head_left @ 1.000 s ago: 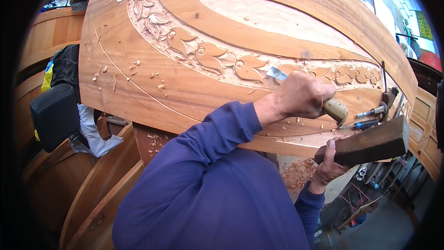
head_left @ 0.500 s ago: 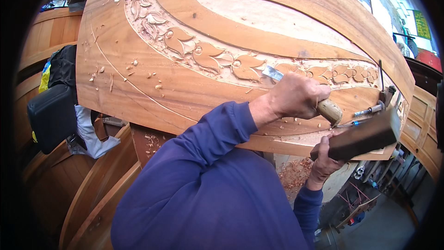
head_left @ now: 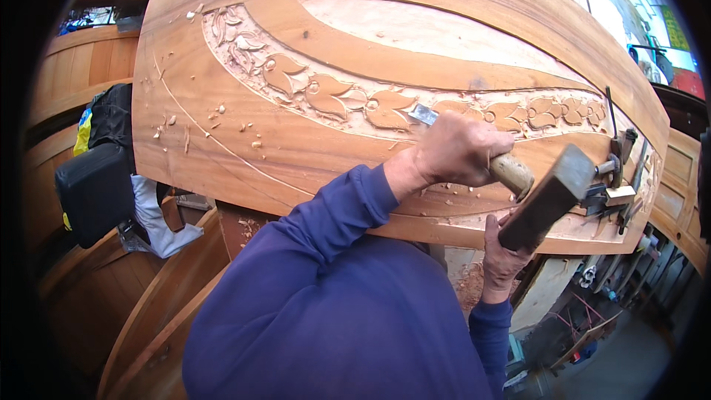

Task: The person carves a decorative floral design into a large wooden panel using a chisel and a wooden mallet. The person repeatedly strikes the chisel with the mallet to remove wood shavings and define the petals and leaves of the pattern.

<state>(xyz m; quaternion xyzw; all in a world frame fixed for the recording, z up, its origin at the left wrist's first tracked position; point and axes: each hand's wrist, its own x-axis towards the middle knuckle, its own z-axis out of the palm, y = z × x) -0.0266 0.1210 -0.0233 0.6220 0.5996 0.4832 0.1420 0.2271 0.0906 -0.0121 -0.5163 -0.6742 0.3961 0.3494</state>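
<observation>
My left hand (head_left: 461, 147) is closed around a wood chisel; its pale wooden handle (head_left: 512, 172) sticks out to the right of the fist. The flat metal blade (head_left: 423, 114) points up and left, at the carved floral band (head_left: 327, 96) on a large wooden panel (head_left: 289, 141). Whether the edge touches the wood, I cannot tell. In my right hand (head_left: 503, 261) is a dark, block-shaped wooden mallet (head_left: 546, 200), raised over the panel's near right side. Its head is close to the end of the chisel handle, apparently apart from it.
Several carving tools and a small wooden block (head_left: 620, 195) lie at the panel's right end. Wood chips (head_left: 221, 110) are scattered over its left part. A black padded seat (head_left: 92, 194) stands left, beside curved wooden pieces (head_left: 159, 296). More tools (head_left: 607, 270) hang below the right edge.
The mallet has swung left toward the chisel handle and turned more upright, uncovering tools on the panel's right end. My left hand and chisel appear slightly farther left.
</observation>
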